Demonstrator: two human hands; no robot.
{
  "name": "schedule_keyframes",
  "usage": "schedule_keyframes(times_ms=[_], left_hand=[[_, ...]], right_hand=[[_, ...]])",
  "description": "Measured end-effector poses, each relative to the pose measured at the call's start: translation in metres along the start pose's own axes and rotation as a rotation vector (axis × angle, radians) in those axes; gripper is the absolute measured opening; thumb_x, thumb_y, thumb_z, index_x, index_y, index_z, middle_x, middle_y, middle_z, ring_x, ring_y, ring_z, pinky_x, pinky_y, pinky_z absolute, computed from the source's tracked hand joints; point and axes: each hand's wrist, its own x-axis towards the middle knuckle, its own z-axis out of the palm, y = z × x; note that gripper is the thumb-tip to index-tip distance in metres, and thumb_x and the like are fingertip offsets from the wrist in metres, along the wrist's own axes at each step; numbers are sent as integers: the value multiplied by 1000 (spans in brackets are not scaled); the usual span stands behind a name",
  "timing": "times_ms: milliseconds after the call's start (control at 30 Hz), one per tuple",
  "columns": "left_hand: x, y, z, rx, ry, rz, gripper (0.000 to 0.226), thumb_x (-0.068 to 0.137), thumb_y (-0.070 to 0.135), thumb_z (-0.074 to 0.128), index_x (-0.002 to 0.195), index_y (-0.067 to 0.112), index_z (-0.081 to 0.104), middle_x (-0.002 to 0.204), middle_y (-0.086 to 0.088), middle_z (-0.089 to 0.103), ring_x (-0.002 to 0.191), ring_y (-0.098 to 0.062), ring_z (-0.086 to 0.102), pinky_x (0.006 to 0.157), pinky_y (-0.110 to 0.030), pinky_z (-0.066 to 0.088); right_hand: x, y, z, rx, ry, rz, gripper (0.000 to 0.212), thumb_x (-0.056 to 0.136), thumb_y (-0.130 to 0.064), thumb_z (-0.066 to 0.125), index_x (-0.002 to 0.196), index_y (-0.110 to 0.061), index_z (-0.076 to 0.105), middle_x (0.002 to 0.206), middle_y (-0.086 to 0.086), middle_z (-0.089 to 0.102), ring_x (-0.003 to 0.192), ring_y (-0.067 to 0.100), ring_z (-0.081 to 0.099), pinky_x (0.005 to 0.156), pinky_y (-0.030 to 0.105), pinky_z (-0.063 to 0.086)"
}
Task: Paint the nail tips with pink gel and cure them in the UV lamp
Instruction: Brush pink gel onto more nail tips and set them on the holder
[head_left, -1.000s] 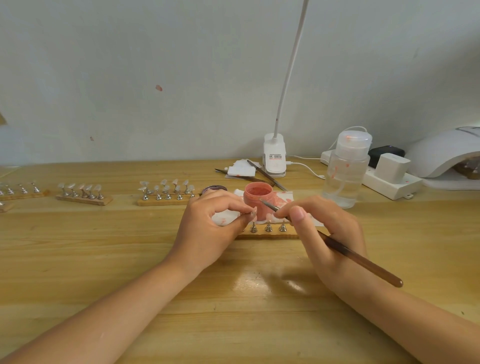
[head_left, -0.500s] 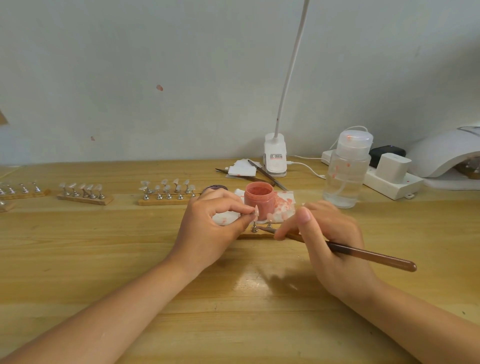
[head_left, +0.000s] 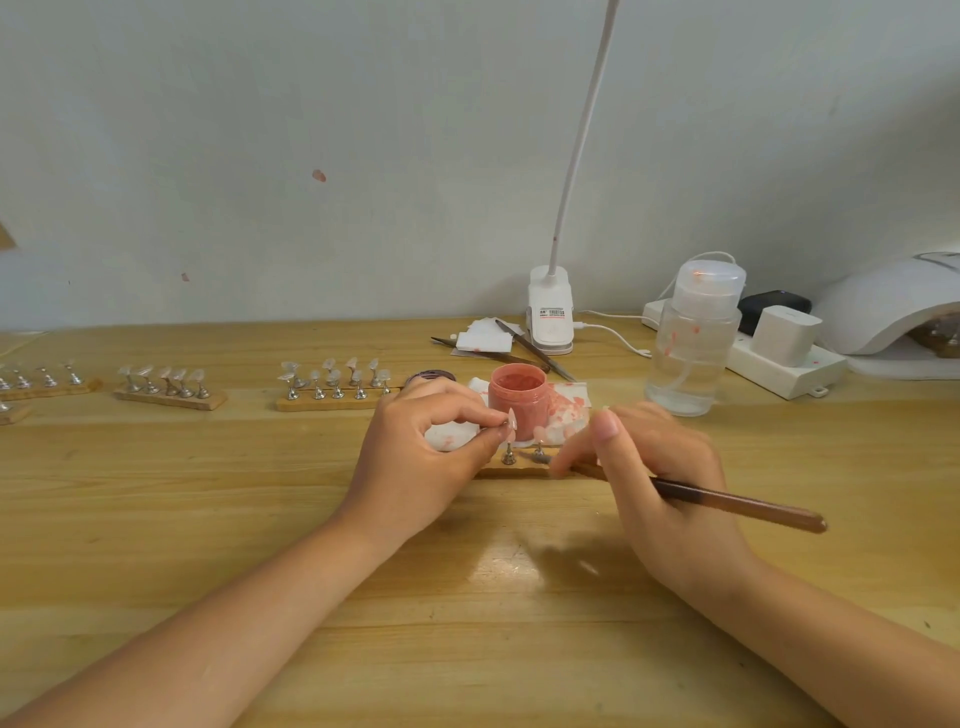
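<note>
Left hand (head_left: 426, 447) pinches one small pale nail tip (head_left: 512, 419); right hand (head_left: 654, 467) grips the brown wooden brush (head_left: 737, 506). Far-left clear tips on wooden racks (head_left: 332, 387) seem unpainted; most work remains.

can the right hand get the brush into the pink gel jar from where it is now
Probably yes: the right hand holds the brush just in front of the open pink gel jar. Only the nail tip pinched by the left hand sits nearby.
</note>
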Motion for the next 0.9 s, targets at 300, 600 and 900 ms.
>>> schedule_keyframes(times_ms=[300,600,900], left_hand=[[0,0,1,-4,20,24,24,68,3,76,74,25,66,73,14,62,81,-8,56,79,-7,40],[0,-1,0,-8,19,18,24,68,5,75,72,26,66,74,16,63,82,-1,58,79,-6,40],[0,2,-2,-31,-9,16,25,72,2,72,80,25,68,76,18,65,80,9,59,75,-3,40]], right_hand=[[0,-3,-1,44,-11,18,57,95,-43,33,65,-11,69,63,-12,62,66,3,57,68,24,41],[1,-4,-1,73,-20,37,52,94,-35,34,66,-9,69,64,-9,63,68,5,59,68,25,43],[3,-5,-1,103,50,60,41,92,-29,36,76,-10,68,74,-3,67,76,15,63,69,43,49]])
